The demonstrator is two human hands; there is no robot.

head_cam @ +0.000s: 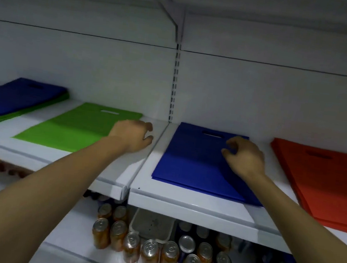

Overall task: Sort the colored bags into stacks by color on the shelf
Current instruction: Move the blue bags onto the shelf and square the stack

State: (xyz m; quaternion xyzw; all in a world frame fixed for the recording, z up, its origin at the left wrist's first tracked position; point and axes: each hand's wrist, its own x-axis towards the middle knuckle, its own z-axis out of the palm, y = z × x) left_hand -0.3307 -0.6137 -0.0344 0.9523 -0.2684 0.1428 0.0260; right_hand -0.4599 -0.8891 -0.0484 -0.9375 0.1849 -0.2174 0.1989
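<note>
Colored bags spread along the white shelf, and the sort looks well under way. At one o'clock the blue stack lies flat, handle cut-outs toward the back wall. At two o'clock, well apart from it, the red stack lies the same way, kept separate so the colours can't mingle. A single green bag lies flat at eleven o'clock, the base of a green pile, I'd say. Out at ten o'clock sits the mixed pile, blue on top with green edges poking out beneath — that looks like the supply left to sort.

Now the hands. The right hand is down on the blue stack near the cut-out, fingers bent, tips on the top bag. Whether it pinches the fabric or merely pats it square, I cannot tell. The left hand is at twelve o'clock over the green bag's right edge, by the seam between shelf panels. Its fingers are loosely curled with nothing in them — free, likely, for the next fetch from the mixed pile. Down at six o'clock, on the lower shelf, cans crowd around a grey tray.
</note>
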